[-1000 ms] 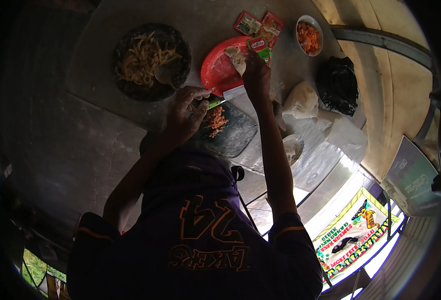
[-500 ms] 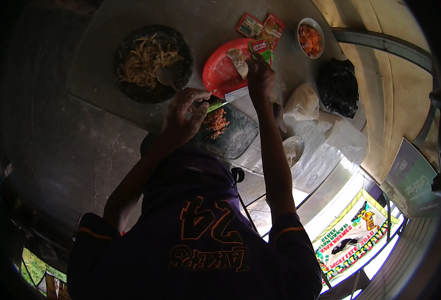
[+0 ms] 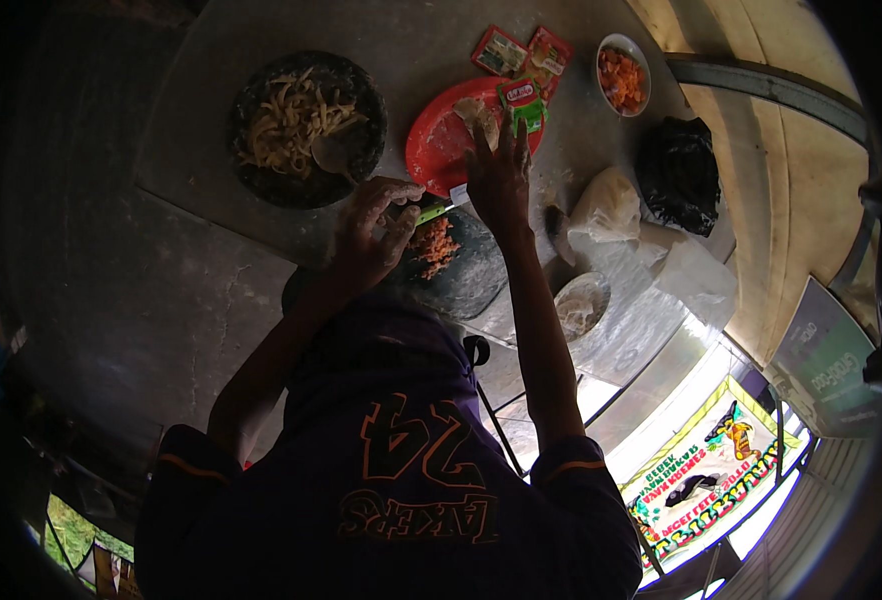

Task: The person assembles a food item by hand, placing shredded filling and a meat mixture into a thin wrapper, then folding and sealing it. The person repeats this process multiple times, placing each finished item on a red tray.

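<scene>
My right hand (image 3: pixel 501 185) reaches over the red plate (image 3: pixel 423 150), its fingers spread and pointing away from me. Its fingertips overlap a pale, flour-dusted piece of dough (image 3: pixel 471 110) and come close to a green packet (image 3: pixel 523 100) at the plate's edge; contact is unclear. Flour whitens my left hand (image 3: pixel 366 235), which hovers left of the plate with fingers curved and thumb apart. By that thumb lies the green handle of a knife (image 3: pixel 433 212), its blade partly behind my right hand. Orange-red chopped bits (image 3: pixel 434 247) sit on a dark board (image 3: pixel 471 270) below.
A dark stone mortar (image 3: pixel 251 180) with pale strips and a spoon-like tool stands left. Beyond the plate are red packets (image 3: pixel 499 50) and a white bowl (image 3: pixel 649 75) of orange pieces. Right are a black plastic bag (image 3: pixel 679 175), clear bags (image 3: pixel 606 205) and a small dish (image 3: pixel 583 303).
My right hand has shifted left and its fingers have spread, leaving the green packet it was touching. More of the knife blade is now covered. My left hand has stayed in place.
</scene>
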A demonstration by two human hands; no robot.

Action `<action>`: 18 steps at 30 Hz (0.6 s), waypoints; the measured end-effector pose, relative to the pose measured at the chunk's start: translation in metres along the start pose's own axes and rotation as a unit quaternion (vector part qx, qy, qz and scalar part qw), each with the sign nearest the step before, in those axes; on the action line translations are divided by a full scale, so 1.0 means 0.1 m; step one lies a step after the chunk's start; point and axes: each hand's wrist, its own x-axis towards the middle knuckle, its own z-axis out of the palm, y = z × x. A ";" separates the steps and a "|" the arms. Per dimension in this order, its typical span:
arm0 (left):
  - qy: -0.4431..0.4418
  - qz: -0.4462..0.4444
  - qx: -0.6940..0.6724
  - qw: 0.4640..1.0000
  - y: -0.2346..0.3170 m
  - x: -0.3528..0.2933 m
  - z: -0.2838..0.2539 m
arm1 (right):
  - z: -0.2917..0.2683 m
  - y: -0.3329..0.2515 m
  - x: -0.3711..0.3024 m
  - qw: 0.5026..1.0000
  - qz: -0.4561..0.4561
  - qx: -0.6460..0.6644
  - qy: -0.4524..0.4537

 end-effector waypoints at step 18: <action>0.009 0.006 -0.004 1.000 0.00 0.01 -0.01 | 0.12 0.05 0.03 0.996 0.070 0.050 0.006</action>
